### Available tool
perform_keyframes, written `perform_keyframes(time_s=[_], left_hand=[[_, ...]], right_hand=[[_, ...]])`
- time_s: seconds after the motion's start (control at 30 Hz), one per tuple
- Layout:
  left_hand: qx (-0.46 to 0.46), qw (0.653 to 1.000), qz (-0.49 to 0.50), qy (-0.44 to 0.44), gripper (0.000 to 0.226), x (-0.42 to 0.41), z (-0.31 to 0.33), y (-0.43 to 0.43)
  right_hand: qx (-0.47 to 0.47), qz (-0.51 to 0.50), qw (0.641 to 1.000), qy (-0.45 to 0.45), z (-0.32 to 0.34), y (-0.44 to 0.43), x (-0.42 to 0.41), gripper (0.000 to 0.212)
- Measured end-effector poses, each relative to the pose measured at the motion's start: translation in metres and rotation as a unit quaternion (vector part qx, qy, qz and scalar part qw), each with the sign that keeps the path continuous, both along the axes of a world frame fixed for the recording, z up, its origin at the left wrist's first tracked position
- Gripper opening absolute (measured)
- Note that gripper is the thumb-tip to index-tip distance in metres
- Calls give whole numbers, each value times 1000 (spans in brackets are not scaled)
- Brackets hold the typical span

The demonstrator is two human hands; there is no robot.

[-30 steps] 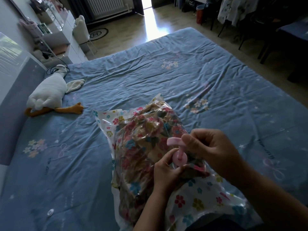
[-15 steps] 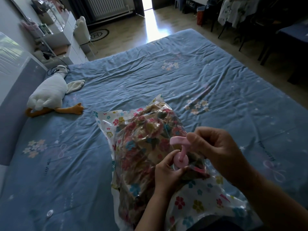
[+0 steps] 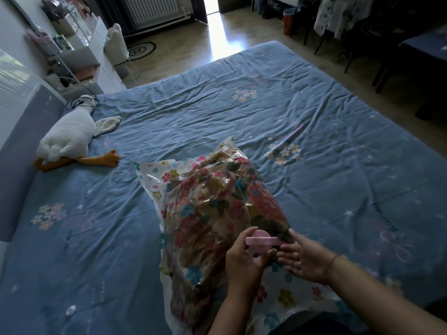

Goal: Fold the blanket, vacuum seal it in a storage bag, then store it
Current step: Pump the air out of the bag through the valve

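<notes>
On the blue bedsheet (image 3: 242, 112), my left hand (image 3: 244, 259) grips the pink valve cap (image 3: 262, 240) of the floral storage bag (image 3: 217, 213) holding the folded blanket (image 3: 225, 197); my right hand (image 3: 307, 257) hovers just beside, fingers spread and released. Sealing appears under way; next, the valve likely needs pressing firmly closed.

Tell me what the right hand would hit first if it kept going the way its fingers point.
The right hand is open, fingers aimed left at the pink pump held by the left hand. It would probably meet the left hand's fingers below the pump first; depth is unclear.
</notes>
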State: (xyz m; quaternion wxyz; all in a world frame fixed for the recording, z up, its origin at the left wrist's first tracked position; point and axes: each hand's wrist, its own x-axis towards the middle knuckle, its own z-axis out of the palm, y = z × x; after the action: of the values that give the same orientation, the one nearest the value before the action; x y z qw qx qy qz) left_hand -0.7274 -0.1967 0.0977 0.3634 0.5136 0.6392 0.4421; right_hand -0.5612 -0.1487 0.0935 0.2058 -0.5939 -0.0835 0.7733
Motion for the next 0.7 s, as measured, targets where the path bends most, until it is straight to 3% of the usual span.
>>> perform_keyframes(time_s=[0.13,0.3,0.37,0.43,0.5,0.57,0.7], left_hand=[[-8,999,23,44,48,15,-2,-16],[-59,994,29,86,57,16,-12,-24],[-90,995,-44,22,65,10,-5,-25],[-150,980,-111,-72,67,2,9,-23],[-225,955,-78,-179,59,-5,18,-14],[-311,917,21,-248,53,-7,12,-1],[-491,786,91,-364,60,8,-4,12]], right_hand=[[-99,9,982,163,-4,-15,-24,56],[-91,-73,976,184,3,-13,-48,50],[-70,-94,977,180,1,-15,-46,44],[-25,-54,990,130,-7,-18,-42,37],[-6,14,997,81,-11,-18,-42,41],[2,103,994,30,-15,-22,-43,44],[38,203,976,-74,-11,-26,-42,43]])
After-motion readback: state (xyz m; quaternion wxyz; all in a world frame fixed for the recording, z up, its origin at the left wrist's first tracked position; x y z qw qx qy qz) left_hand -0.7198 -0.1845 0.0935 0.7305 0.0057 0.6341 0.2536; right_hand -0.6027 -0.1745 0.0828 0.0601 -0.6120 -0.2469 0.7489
